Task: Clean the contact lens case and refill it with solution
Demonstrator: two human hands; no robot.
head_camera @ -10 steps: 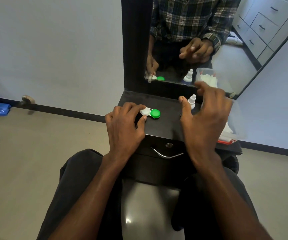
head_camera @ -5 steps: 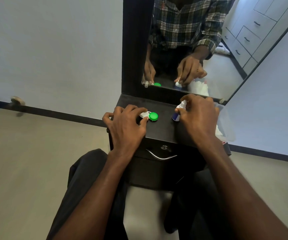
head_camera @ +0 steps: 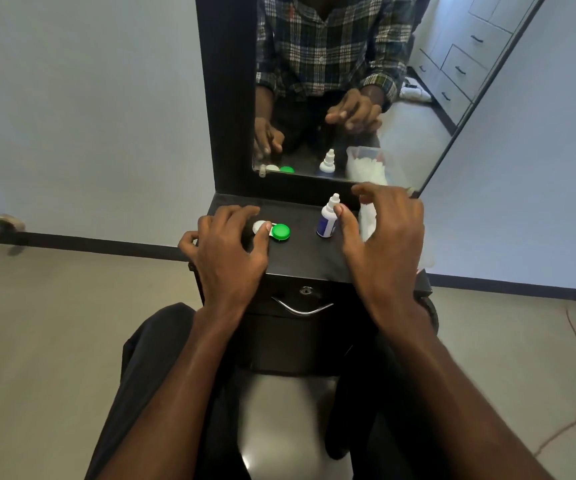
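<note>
A small dark cabinet top (head_camera: 300,254) is seen from above, backed by a black-framed mirror (head_camera: 349,98) in which a plaid shirt and both hands are reflected. Below the top, a drawer with a curved metal handle (head_camera: 302,308) and a keyhole is visible, and dark trousers are seen at either side. The contact lens case (head_camera: 272,231) lies on the left part of the top: a flat plastic piece with one round white cap and one round green cap, both closed. The white end is held by the left hand (head_camera: 226,258), its thumb and forefinger curled round it. To the right, well apart from the case, a small white solution bottle (head_camera: 328,221) with a blue label and a pointed nozzle cap stands upright. The right hand (head_camera: 383,237) is held over the top with fingers spread wide and gripping nothing, the thumb just beside the bottle. Behind this hand, a clear plastic container (head_camera: 369,220) with white contents is mostly hidden.
</note>
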